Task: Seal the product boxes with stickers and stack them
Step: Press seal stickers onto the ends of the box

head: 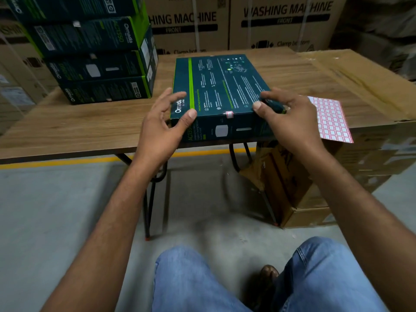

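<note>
Head view: a flat, dark teal cardboard product box (220,86) with a green stripe lies on the wood-grain worktop (67,122). The left hand (166,122) clasps its near corner at 7 o'clock and the right hand (286,118) the one at 5 o'clock, thumbs on top. A small red-edged sticker (229,114) wraps the near edge between the thumbs. A gridded sticker sheet (331,118) lies at 3 o'clock, and stacked boxes (99,64) stand at 10 o'clock.

table (90,122) – matt wood grain | box (225,86) – smooth printed card

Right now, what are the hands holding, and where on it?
The green product box: left hand grips its near-left corner, right hand its near-right corner.
</note>
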A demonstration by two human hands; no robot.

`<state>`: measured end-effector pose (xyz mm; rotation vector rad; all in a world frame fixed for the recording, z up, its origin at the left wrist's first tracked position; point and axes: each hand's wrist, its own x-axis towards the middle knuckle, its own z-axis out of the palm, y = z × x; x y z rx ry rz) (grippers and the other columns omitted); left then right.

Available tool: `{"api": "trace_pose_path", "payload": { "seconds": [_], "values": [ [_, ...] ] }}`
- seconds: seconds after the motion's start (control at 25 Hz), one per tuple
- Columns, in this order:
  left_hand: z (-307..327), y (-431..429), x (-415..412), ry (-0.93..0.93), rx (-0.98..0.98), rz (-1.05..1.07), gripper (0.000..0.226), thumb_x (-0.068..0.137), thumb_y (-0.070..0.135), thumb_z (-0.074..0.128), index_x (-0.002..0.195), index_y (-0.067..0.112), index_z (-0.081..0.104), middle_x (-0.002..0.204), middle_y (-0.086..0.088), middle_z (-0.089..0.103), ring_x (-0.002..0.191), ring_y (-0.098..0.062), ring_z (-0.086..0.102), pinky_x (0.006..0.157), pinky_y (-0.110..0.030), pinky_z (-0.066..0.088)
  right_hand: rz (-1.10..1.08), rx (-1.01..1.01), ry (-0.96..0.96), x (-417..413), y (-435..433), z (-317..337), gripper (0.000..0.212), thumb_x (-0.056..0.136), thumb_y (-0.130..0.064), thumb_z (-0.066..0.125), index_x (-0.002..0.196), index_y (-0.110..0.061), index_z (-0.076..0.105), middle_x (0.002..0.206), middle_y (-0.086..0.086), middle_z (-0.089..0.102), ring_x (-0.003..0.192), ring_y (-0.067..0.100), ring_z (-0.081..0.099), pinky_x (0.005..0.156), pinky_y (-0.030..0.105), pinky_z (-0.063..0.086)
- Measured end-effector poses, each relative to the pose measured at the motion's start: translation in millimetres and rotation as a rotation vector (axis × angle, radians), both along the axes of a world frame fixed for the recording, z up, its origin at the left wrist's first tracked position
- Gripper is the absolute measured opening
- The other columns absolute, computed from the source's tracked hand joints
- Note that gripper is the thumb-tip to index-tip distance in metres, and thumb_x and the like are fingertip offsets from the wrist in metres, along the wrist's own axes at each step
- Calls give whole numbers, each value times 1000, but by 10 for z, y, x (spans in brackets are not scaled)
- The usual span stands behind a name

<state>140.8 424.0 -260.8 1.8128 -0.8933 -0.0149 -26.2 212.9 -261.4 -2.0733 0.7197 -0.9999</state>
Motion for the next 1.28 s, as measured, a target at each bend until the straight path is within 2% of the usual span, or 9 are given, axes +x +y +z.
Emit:
{"api": "trace_pose_path", "payload": {
  "seconds": [0.12,0.28,0.4,0.52,0.64,0.8,1.04,1.2,1.28],
  "values": [
    [60,-57,-65,232,8,38,64,98,39,72,156,33,45,168,7,34,154,-10,30,116,-30,34,12,114,68,58,-28,145,45,92,-48,75,133,-30,70,127,-12,61,106,4,58,88,29,59],
    [124,-69,-94,283,-47,37,51,96,34,76,144,29,61,144,12,57,140,-11,50,118,-42,44,109,318,97,33,5,224,53,87,-42,83,136,-30,67,139,-1,59,112,17,66,92,42,62],
    [194,45,-138,197,-41,61,45,93,40,78,136,35,67,141,16,58,136,-3,47,111,-31,40,299,287,101,-173,51,294,66,75,-31,93,136,-32,67,126,-16,61,112,7,63,93,31,60],
    [377,160,-165,150,-127,79,44,88,49,80,130,38,70,136,21,62,129,0,55,107,-32,48,380,56,198,-335,83,402,99,65,-15,97,149,-38,51,125,-30,49,112,-7,53,95,15,52],
    [578,194,-182,74,-227,76,40,88,53,79,125,38,72,130,14,69,124,-6,63,102,-36,58,284,-150,102,-313,102,537,93,72,-13,92,148,-38,44,136,-21,46,125,0,49,102,23,49],
    [791,145,-206,1,-320,47,43,95,44,75,134,29,66,127,5,70,113,-8,70,93,-32,62,118,-340,7,-299,79,794,87,73,-24,93,143,-31,42,130,-18,47,119,5,52,88,20,52],
    [979,168,-102,-140,-364,-41,82,88,46,82,157,24,43,147,2,61,136,-12,59,112,-40,51,50,-443,-71,-357,48,1183,91,73,-44,88,148,-30,38,132,-2,59,111,18,62,90,44,61],
    [1020,129,-40,-143,-364,-73,77,84,23,83,151,20,46,139,8,65,126,-2,62,101,-18,51,65,-446,-68,-418,62,1472,92,71,-52,82,150,-34,36,128,-5,59,106,17,63,91,45,60],
    [998,119,-2,-92,-365,-137,71,81,16,80,143,27,48,130,14,69,123,0,64,100,-20,54,84,-471,-67,-431,85,1564,94,69,-58,76,150,-36,34,131,-2,60,107,20,63,90,48,60]
  ]
}}
